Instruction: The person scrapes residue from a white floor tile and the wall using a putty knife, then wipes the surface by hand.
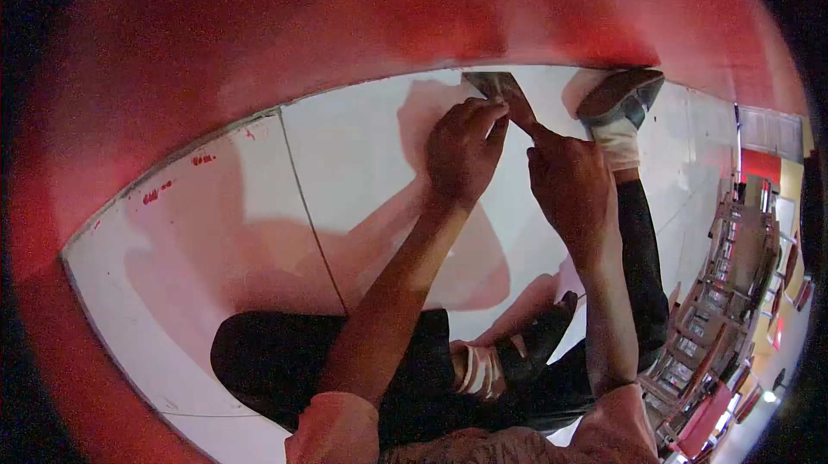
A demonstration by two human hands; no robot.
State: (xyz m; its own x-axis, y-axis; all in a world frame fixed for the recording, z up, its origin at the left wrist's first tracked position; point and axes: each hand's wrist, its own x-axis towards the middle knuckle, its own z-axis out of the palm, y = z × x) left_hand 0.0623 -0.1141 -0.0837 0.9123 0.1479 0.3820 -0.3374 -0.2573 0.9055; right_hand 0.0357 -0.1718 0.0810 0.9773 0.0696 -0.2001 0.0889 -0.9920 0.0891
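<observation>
My right hand (573,184) is wrapped round the handle of a putty knife (521,110), the index finger stretched along it. The tool's dark, flared blade points away from me, close to the foot of the red wall. My left hand (464,149) is closed, with thumb and fingertips pinched at the near edge of the blade. Whether anything small sits between those fingertips is too dim to tell. Both hands are above the white tiled floor (345,136).
A red wall (345,24) curves across the front and left. Red paint spots (203,159) mark the floor along it. My legs are folded on the tiles, one shoe (621,102) beside the wall. Stacked chairs (707,317) stand at the far right.
</observation>
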